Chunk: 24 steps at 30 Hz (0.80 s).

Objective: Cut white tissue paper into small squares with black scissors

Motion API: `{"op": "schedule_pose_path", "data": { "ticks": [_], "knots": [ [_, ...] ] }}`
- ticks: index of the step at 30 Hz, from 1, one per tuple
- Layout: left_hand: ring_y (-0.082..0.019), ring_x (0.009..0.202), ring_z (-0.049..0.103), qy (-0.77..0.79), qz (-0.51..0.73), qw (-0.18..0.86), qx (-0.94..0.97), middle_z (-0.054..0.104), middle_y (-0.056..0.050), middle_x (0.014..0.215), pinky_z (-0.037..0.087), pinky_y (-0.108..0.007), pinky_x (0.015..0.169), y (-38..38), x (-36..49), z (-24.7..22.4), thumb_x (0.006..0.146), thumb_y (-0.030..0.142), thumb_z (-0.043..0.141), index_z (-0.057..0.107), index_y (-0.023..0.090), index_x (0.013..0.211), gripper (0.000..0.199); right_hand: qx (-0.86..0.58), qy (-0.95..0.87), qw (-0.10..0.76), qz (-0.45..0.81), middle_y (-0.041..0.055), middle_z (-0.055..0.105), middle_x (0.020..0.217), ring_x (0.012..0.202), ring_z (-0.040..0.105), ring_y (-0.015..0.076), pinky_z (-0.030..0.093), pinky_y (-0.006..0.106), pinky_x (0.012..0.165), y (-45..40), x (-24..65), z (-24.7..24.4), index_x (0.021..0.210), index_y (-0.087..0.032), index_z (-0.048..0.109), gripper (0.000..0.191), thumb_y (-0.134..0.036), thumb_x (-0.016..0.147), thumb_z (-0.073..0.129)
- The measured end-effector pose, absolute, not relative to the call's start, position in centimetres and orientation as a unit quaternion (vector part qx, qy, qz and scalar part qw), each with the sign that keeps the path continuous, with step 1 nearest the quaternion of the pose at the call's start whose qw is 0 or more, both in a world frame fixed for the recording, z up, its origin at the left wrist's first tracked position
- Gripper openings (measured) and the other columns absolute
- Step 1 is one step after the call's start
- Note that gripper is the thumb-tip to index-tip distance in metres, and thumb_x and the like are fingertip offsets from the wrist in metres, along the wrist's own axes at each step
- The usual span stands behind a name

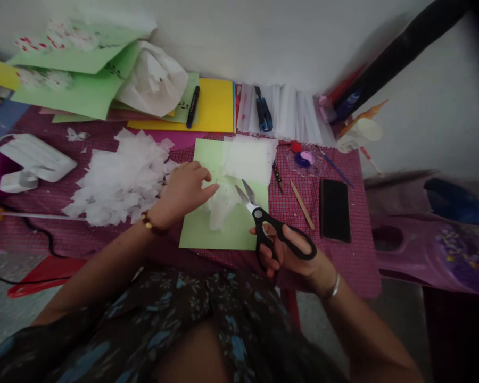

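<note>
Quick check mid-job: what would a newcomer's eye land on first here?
Probably the open black-handled scissors in the right hand, their blades over the light green sheet at the center. Next, the big heap of white paper pieces left of that sheet, near the left hand. Farther back, a bright yellow sheet stands out.

Dim, soft light; right edge dark, blurred.

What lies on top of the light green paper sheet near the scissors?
Thin white paper pieces and part of a flat white paper stack lie on the green sheet; its surface under the stack is hidden.
</note>
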State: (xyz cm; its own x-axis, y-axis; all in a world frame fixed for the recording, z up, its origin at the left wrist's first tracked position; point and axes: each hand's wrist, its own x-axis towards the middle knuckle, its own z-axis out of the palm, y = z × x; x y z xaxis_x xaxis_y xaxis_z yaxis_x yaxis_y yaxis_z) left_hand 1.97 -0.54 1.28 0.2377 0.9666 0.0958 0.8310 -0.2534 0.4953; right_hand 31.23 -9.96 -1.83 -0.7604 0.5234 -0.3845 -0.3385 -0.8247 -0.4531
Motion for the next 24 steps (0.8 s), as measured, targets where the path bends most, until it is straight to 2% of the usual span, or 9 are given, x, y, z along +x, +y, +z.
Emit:
{"op": "schedule_pose_path", "data": {
  "ticks": [3,7,10,13,15,17,19,22,24],
  "knots": [
    [-0.034,0.102,0.053,0.576,0.122,0.192,0.785,0.061,-0.012,0.098,0.036,-0.05,0.096,0.7,3.1,0.3,0.075,0.042,0.074,0.066,0.016,0.086,0.029,-0.286,-0.154,0.207,0.923,-0.0009,0.062,0.077,0.056,0.058,0.0114,0.058,0.031,0.058,-10.5,31.4,-2.1,0.118,-0.019,0.063,0.057,-0.066,0.086,0.064],
    [-0.035,0.103,0.054,0.561,0.067,0.23,0.792,0.06,-0.012,0.093,0.037,-0.05,0.094,0.9,4.4,-0.6,0.075,0.027,0.068,0.061,0.015,0.074,0.013,-0.315,-0.134,0.206,0.917,-0.0015,0.063,0.075,0.056,0.058,0.0118,0.057,0.03,0.057,-10.5,31.2,-2.6,0.112,-0.02,0.064,0.054,-0.065,0.082,0.068],
    [-0.036,0.102,0.055,0.556,0.098,0.226,0.794,0.064,-0.013,0.095,0.035,-0.053,0.097,0.7,4.3,-0.1,0.074,0.022,0.067,0.058,0.017,0.065,0.014,-0.323,-0.137,0.221,0.91,-0.0011,0.063,0.075,0.056,0.058,0.012,0.057,0.029,0.056,-10.4,31.0,-2.7,0.112,-0.019,0.065,0.055,-0.065,0.082,0.069],
    [-0.037,0.107,0.055,0.558,0.201,0.208,0.778,0.068,-0.014,0.108,0.03,-0.057,0.102,0.2,2.7,2.0,0.073,0.023,0.067,0.06,0.018,0.068,0.009,-0.342,-0.147,0.219,0.902,-0.0009,0.062,0.075,0.056,0.057,0.0122,0.056,0.03,0.056,-10.7,31.1,-2.8,0.11,-0.02,0.065,0.055,-0.066,0.081,0.069],
    [-0.032,0.101,0.058,0.565,0.285,0.259,0.73,0.07,-0.011,0.102,0.035,-0.053,0.1,-0.5,1.3,3.7,0.073,0.022,0.067,0.061,0.02,0.072,0.007,-0.362,-0.176,0.226,0.887,-0.0006,0.061,0.076,0.056,0.055,0.0122,0.054,0.029,0.056,-11.0,31.2,-2.4,0.111,-0.021,0.065,0.054,-0.067,0.083,0.067],
    [-0.025,0.088,0.061,0.548,0.372,0.392,0.638,0.069,-0.006,0.09,0.045,-0.044,0.088,-1.3,0.0,5.2,0.075,0.024,0.068,0.062,0.021,0.079,0.007,-0.38,-0.251,0.257,0.852,0.0006,0.06,0.079,0.059,0.054,0.0125,0.052,0.028,0.058,-11.0,31.3,-1.3,0.117,-0.021,0.065,0.053,-0.065,0.086,0.064],
    [-0.019,0.077,0.061,0.507,0.446,0.512,0.531,0.068,-0.003,0.084,0.049,-0.036,0.076,-2.3,-0.8,6.0,0.075,0.025,0.071,0.063,0.022,0.085,0.013,-0.393,-0.369,0.283,0.794,0.0034,0.061,0.088,0.068,0.055,0.0144,0.051,0.029,0.067,-10.6,31.4,0.5,0.126,-0.021,0.062,0.054,-0.061,0.09,0.062],
    [-0.015,0.07,0.061,0.461,0.496,0.587,0.443,0.068,-0.001,0.084,0.05,-0.03,0.068,-3.4,-1.5,6.2,0.072,0.021,0.074,0.065,0.021,0.092,0.023,-0.401,-0.535,0.236,0.705,0.0077,0.062,0.105,0.091,0.058,0.0205,0.049,0.034,0.086,-9.2,30.5,3.4,0.137,-0.024,0.056,0.055,-0.054,0.092,0.064],
    [-0.014,0.072,0.062,0.454,0.506,0.596,0.429,0.069,-0.002,0.086,0.051,-0.028,0.066,-3.9,-1.9,6.0,0.071,0.019,0.074,0.066,0.021,0.101,0.032,-0.38,-0.6,0.187,0.678,0.0083,0.061,0.107,0.098,0.057,0.0229,0.047,0.037,0.09,-7.9,29.2,4.7,0.139,-0.023,0.054,0.058,-0.052,0.091,0.066]
  ]
}}
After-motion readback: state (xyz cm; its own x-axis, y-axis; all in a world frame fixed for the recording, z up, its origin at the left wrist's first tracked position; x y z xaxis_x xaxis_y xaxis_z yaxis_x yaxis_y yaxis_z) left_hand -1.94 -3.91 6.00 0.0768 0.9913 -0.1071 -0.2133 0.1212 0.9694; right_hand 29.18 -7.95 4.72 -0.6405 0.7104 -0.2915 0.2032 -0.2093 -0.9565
